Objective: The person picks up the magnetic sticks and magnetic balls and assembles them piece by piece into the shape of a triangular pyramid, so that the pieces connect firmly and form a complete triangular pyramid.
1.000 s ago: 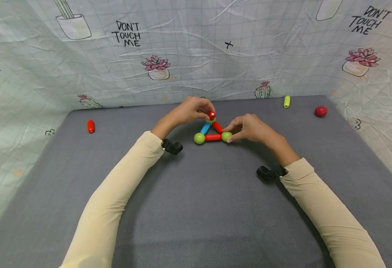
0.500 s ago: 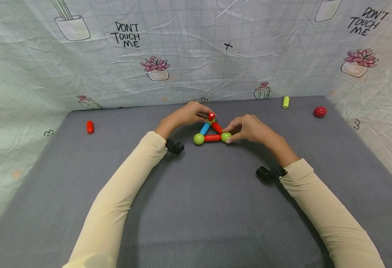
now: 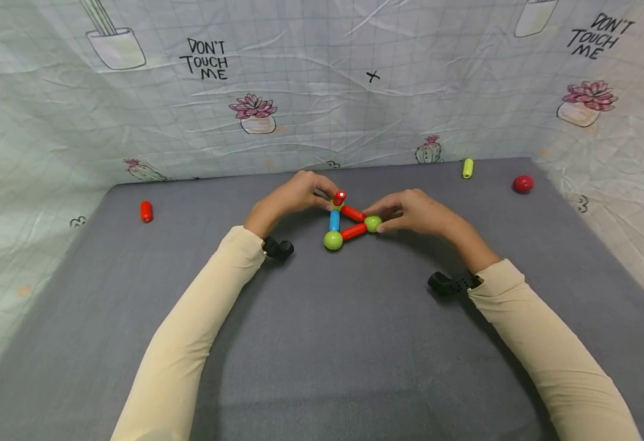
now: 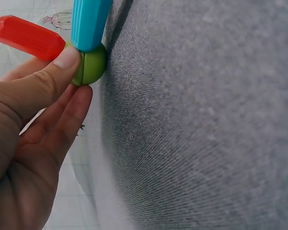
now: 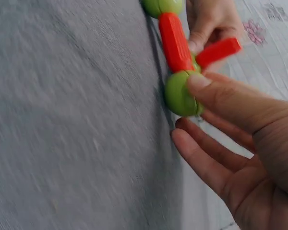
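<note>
On the grey mat [image 3: 322,343], the left hand [image 3: 291,199] is pinching the triangle's far green ball [image 4: 90,64]; the right hand [image 3: 418,211] is pinching the ball at three o'clock [image 3: 373,223]. The blue rod [image 3: 334,220] is running twelve-to-six; an upright red rod [image 3: 338,198] is pointing up.

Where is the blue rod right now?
In the head view the blue rod lies mid-table in the toy triangle, running from the near green ball up to the corner ball pinched by the left hand.
</note>
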### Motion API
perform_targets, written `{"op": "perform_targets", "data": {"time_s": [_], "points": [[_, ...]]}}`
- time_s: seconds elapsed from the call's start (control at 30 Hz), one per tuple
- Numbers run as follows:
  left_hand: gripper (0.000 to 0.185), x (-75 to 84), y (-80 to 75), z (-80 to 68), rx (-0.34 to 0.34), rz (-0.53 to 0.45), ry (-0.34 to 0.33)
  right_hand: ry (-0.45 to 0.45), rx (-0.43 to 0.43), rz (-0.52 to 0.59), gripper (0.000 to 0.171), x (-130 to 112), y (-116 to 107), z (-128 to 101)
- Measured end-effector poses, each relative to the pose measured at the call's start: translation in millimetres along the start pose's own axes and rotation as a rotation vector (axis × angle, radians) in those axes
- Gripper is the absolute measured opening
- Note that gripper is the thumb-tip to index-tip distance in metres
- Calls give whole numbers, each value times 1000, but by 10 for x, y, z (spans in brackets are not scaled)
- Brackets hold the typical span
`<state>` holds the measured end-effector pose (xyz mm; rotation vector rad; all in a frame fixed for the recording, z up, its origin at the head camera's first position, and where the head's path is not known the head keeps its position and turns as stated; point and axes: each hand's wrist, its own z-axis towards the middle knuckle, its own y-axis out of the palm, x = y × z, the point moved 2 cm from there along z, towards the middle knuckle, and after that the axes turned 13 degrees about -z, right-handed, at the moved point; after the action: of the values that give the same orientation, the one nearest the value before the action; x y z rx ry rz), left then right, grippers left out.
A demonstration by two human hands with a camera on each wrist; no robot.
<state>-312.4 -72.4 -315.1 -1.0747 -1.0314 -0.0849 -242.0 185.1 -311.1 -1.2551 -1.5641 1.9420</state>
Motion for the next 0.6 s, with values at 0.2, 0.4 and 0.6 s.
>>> {"op": "perform_targets", "data": {"time_s": [0.2, 0.4, 0.6], "points": [[23, 55, 18, -79, 10, 46, -6, 101, 159, -124, 33, 274, -180, -100], [27, 77, 50, -154, 45, 45, -36, 283, 375, -268, 27, 727, -419, -268], [28, 83, 70, -183, 57, 35, -47, 448, 522, -317, 30, 1076, -560, -391]]}}
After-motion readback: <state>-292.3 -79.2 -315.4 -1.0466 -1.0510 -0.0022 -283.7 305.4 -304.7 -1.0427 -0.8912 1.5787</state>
